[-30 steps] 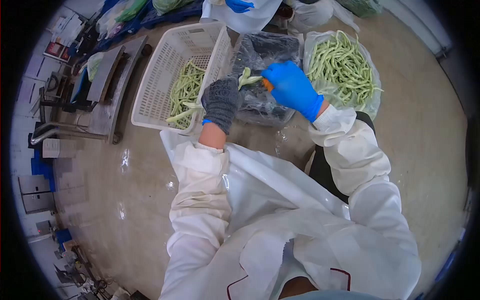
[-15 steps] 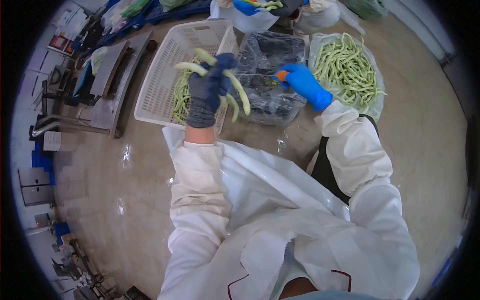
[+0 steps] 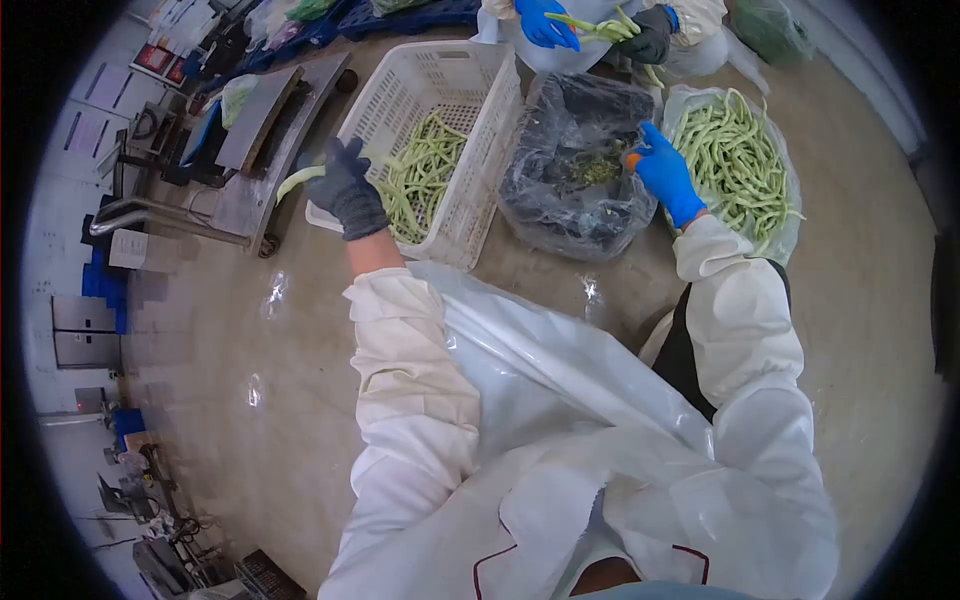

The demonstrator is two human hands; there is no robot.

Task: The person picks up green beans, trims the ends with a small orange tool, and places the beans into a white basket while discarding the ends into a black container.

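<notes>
My left hand (image 3: 350, 190), in a dark grey glove, is closed over the left rim of the white plastic crate (image 3: 490, 140). Pale green beans (image 3: 298, 180) stick out from its fingers. More beans (image 3: 420, 180) lie loose inside the crate. In a blue glove, my right hand (image 3: 668, 178) grips a small orange-handled tool (image 3: 633, 160); whatever extends from the handle cannot be made out. That hand is over the right side of a dark bin lined with clear plastic (image 3: 560, 225), which has small green trimmings (image 3: 600, 170) in it.
A clear bag full of green beans (image 3: 740, 165) stands on the floor to the right. Across from me, a co-worker's gloved hands (image 3: 645, 35) hold beans. A metal cart (image 3: 255, 180) stands left of the crate, with blue pallets (image 3: 400, 15) behind.
My left hand has moved left from over the crate's near right part to its left rim, with fewer beans showing. The view has shifted; my right hand still grips the orange handle.
</notes>
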